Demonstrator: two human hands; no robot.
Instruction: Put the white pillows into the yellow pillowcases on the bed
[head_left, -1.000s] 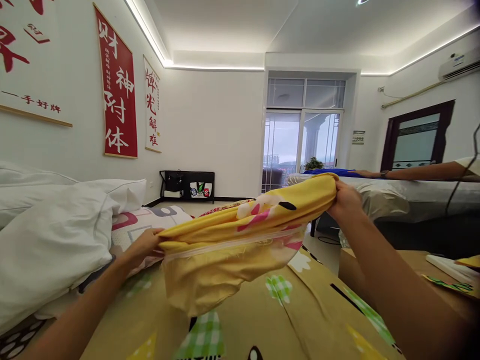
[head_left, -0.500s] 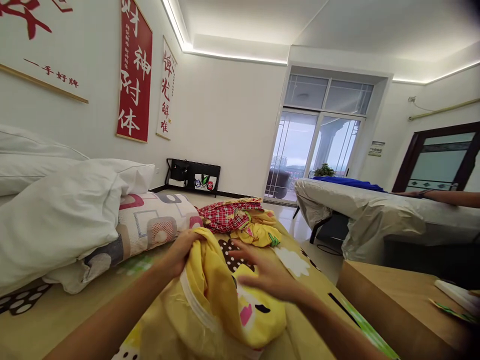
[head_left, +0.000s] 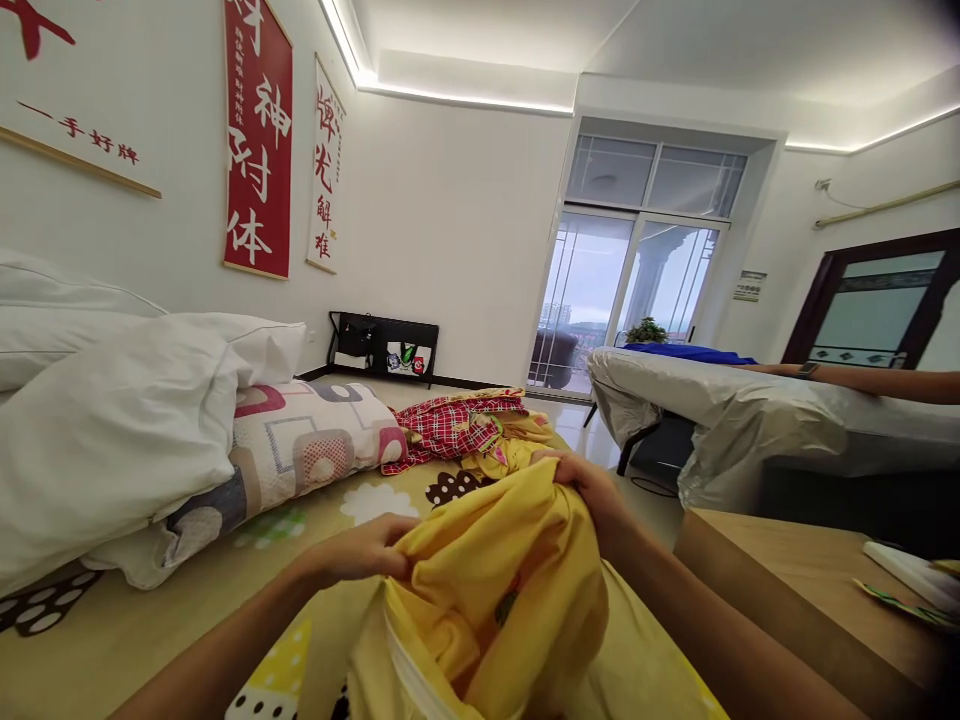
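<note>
A yellow cloth cover, bunched and partly raised, hangs between my two hands above the bed. A pale strip runs along its open edge at lower left, and folds hide most of its inside. My left hand pinches the cover's left rim. On the far right side, my right hand is closed around its upper edge. Just beyond lie a red plaid cloth and another yellow printed cloth. Under everything spreads the patterned bedsheet.
White bedding and a patterned pillow are piled on the left. To the right stand a wooden box-like surface and a plastic-covered table with blue cloth, where another person's arm rests.
My right hand, open and apart from the cloth before, now grips its upper edge. The cover has been lifted and spread wider, and my left hand has moved slightly lower.
</note>
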